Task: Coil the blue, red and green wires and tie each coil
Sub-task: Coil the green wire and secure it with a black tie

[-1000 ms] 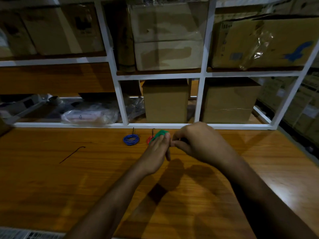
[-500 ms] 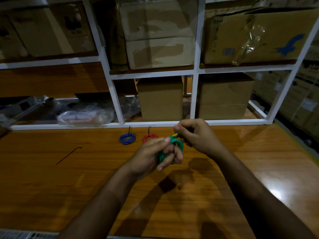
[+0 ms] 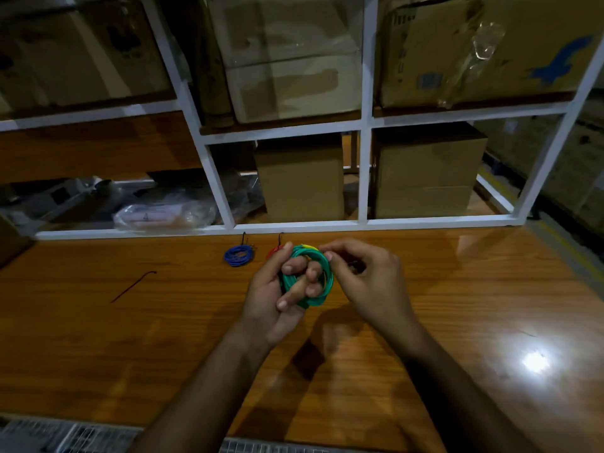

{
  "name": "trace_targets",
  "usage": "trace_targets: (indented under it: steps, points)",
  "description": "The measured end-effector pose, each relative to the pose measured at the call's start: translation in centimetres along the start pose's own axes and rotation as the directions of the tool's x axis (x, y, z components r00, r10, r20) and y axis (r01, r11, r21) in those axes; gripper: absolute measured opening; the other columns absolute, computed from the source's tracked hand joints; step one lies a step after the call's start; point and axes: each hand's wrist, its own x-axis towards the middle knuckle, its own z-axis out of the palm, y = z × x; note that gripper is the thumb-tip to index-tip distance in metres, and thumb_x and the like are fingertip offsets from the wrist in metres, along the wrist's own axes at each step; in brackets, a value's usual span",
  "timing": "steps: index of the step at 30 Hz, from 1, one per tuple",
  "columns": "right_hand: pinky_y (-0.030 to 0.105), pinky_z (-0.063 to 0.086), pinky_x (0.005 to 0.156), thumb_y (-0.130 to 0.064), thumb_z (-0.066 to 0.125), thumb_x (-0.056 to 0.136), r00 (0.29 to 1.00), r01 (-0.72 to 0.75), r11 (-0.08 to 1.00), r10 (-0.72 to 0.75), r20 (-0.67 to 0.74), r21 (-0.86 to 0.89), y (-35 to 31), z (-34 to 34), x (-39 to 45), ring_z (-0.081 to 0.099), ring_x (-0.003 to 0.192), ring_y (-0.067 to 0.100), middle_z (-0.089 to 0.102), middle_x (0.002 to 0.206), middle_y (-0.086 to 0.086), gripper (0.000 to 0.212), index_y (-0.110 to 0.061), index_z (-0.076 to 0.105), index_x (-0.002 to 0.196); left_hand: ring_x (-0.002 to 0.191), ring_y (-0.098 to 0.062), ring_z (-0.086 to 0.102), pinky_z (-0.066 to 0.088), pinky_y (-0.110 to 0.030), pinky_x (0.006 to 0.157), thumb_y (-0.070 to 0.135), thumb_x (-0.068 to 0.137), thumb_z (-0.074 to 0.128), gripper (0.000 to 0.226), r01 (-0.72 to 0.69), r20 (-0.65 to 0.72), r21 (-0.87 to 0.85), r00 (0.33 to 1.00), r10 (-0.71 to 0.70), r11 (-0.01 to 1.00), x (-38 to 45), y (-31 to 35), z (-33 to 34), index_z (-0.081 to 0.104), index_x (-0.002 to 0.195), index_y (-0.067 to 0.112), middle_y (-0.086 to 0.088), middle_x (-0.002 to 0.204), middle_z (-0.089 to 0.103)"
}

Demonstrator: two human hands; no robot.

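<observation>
Left hand (image 3: 273, 291) grips green coil (image 3: 307, 278) above worktop (image 3: 163, 338), fingers threaded through to keep loops together. Right hand (image 3: 366, 276) pinches coil's right rim, likely readying the tie. Behind the coil: red coil (image 3: 272, 252), then blue coil (image 3: 239, 255), both tied.

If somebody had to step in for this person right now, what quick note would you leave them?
Left hand: holds the green coil, fingers through its loop.
Right hand: pinches the coil's right edge; whether it holds a tie is unclear.
Blue coil lies on the table, apparently tied; red coil sits mostly hidden behind the left hand.
Left: tie the green coil. A spare dark tie lies to the left.
</observation>
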Motion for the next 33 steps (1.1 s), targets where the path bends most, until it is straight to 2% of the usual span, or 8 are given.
trace_targets:
  steps: [2,8,17,19,22,26,30,33]
  points:
    - [0.017,0.053,0.076,-0.021,0.057,0.096,0.999,-0.042,0.996,0.04,0.026,0.085,-0.3,0.0,-0.9,0.064,0.095,-0.001,0.069,0.098,-0.016,0.016,-0.025,0.072,0.1,0.022,-0.007,0.031,0.044,-0.017,0.044,0.038,0.092,0.044,0.05,-0.015,-0.08,-0.005,0.997,0.015,1.0,-0.1,-0.2,0.7,0.051,0.05,0.013,-0.01,0.057,0.053]
    - [0.021,0.045,0.051,-0.034,0.04,0.102,0.987,-0.134,0.963,0.108,0.122,0.234,-1.1,1.3,-2.0,0.058,0.059,0.003,0.06,0.067,-0.008,0.022,-0.019,0.046,0.088,0.02,-0.006,0.034,0.036,-0.014,0.03,0.039,0.087,0.049,0.052,0.026,-0.234,0.034,0.972,-0.018,0.999,-0.1,-1.6,1.1,0.042,0.044,0.011,-0.014,0.045,0.054]
    - [0.012,0.035,0.044,-0.026,0.045,0.101,0.996,0.042,0.992,-0.032,-0.087,0.12,-0.3,4.8,-2.7,0.057,0.052,0.007,0.052,0.056,-0.01,0.02,-0.015,0.045,0.085,0.037,-0.011,0.053,0.049,-0.02,0.052,0.048,0.092,0.045,0.057,0.153,-0.298,0.288,0.953,-0.063,0.945,-2.3,0.1,0.5,0.042,0.043,0.018,-0.009,0.049,0.059]
    - [0.012,0.032,0.044,-0.025,0.048,0.101,0.991,0.095,0.993,-0.088,-0.099,0.067,-0.5,6.0,-2.9,0.054,0.053,0.009,0.048,0.058,-0.011,0.018,-0.017,0.044,0.085,0.04,-0.014,0.051,0.048,-0.024,0.053,0.052,0.088,0.051,0.056,0.169,-0.412,0.464,0.91,0.043,0.87,-3.1,0.6,0.0,0.041,0.044,0.018,-0.007,0.048,0.055]
    - [0.019,0.037,0.042,-0.028,0.047,0.101,0.981,0.179,0.984,-0.181,-0.077,-0.025,-0.7,8.1,-3.2,0.052,0.052,0.008,0.05,0.066,-0.009,0.017,-0.02,0.042,0.087,0.048,-0.015,0.053,0.043,-0.028,0.059,0.058,0.094,0.046,0.061,0.238,-0.503,0.773,0.794,0.34,0.588,-3.8,1.3,-1.1,0.047,0.048,0.019,-0.002,0.049,0.054]
    - [0.023,0.037,0.04,-0.032,0.044,0.102,0.994,0.083,0.996,-0.082,-0.078,0.014,-1.9,11.7,-3.2,0.052,0.052,0.009,0.05,0.066,-0.003,0.018,-0.019,0.04,0.09,0.069,-0.02,0.069,0.053,-0.036,0.063,0.059,0.096,0.039,0.062,0.178,-0.517,0.815,0.655,0.552,0.552,-4.9,1.4,-2.9,0.064,0.072,0.008,-0.008,0.07,0.069]
    - [0.035,0.038,0.043,-0.025,0.042,0.102,0.985,-0.04,0.989,0.062,-0.159,0.139,-3.3,16.4,-2.8,0.05,0.055,0.011,0.048,0.068,-0.005,0.02,-0.008,0.044,0.091,0.062,-0.01,0.062,0.046,-0.029,0.054,0.055,0.097,0.037,0.047,0.069,-0.427,0.871,0.599,0.678,0.487,-6.3,2.4,-5.6,0.064,0.083,0.019,0.002,0.067,0.064]
    - [0.026,0.042,0.047,-0.027,0.037,0.101,0.975,-0.129,0.974,0.158,-0.153,0.186,-4.0,20.1,-2.8,0.055,0.062,0.003,0.054,0.077,-0.01,0.016,-0.014,0.047,0.102,0.06,-0.009,0.058,0.043,-0.025,0.052,0.045,0.1,0.038,0.034,0.012,-0.334,0.92,0.547,0.768,0.392,-7.3,3.7,-8.0,0.06,0.088,0.022,0.003,0.068,0.06]
